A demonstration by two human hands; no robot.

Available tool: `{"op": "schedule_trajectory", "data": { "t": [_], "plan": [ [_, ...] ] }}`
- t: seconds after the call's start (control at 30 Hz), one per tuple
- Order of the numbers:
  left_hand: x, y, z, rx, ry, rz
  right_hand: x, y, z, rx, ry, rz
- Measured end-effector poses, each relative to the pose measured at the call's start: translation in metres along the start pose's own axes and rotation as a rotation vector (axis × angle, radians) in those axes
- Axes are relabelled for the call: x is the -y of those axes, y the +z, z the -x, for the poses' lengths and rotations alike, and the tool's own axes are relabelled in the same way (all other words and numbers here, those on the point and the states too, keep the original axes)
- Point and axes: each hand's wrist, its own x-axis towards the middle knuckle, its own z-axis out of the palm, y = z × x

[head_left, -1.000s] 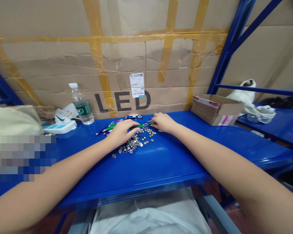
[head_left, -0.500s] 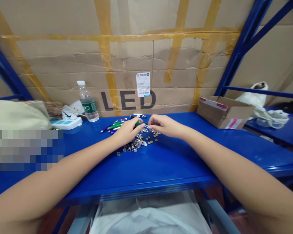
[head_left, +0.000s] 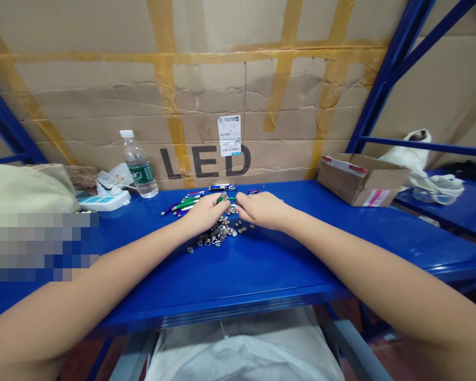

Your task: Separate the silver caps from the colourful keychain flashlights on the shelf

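My left hand (head_left: 205, 212) is closed around a slim green metal tube (head_left: 222, 197), whose silvery end shows above the thumb. Close beside it, my right hand (head_left: 264, 209) has its fingers curled in a pinch on a thin green loop (head_left: 232, 199) that lies between the two hands. Whether loop and tube are joined cannot be made out. Below the hands spreads a pile of small shiny silver pieces (head_left: 218, 233), some of them round discs. Green, blue and purple tubes (head_left: 186, 202) lie to the left of my left hand.
A blue table (head_left: 230, 275) carries everything. Behind it stands a large cardboard sheet (head_left: 293, 106). At the left are a water bottle (head_left: 140, 172), a power strip (head_left: 105, 201) and a pale bag (head_left: 27, 185). An open carton (head_left: 360, 182) sits at the right.
My right hand has turned and its fingers have closed on the green loop next to the left hand. The left hand still holds the green tube. The view has shifted slightly.
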Motion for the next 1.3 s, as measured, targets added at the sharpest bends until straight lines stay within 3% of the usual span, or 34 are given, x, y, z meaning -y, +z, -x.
{"op": "schedule_trajectory", "data": {
  "t": [0.1, 0.2, 0.3, 0.47, 0.77, 0.9, 1.03, 1.17, 1.3],
  "plan": [
    [-0.001, -0.001, 0.001, -0.005, 0.073, -0.120, -0.002, 0.004, -0.003, -0.042, 0.068, 0.006],
    [0.001, -0.003, 0.001, 0.016, 0.047, -0.190, -0.010, 0.007, -0.005, -0.086, 0.151, -0.079],
    [0.002, -0.004, 0.002, 0.068, 0.000, -0.154, -0.015, 0.007, -0.005, -0.123, 0.168, -0.142],
    [0.001, -0.006, 0.003, 0.158, 0.109, -0.141, -0.008, 0.006, -0.004, -0.124, 0.138, -0.143],
    [0.010, -0.006, 0.000, 0.179, 0.069, 0.136, -0.008, 0.007, -0.005, -0.092, 0.089, -0.038],
    [0.012, -0.021, -0.024, 0.193, 0.093, -0.196, -0.022, 0.004, -0.004, -0.120, 0.131, -0.233],
    [0.023, -0.030, -0.070, 0.167, 0.133, -0.572, -0.046, 0.007, -0.003, -0.182, 0.236, -0.417],
    [0.044, -0.021, -0.112, 0.174, 0.082, -0.782, -0.068, 0.012, -0.001, -0.186, 0.298, -0.494],
    [0.062, -0.004, -0.129, 0.177, 0.051, -0.859, -0.074, 0.013, 0.000, -0.151, 0.293, -0.522]
  ]
}}
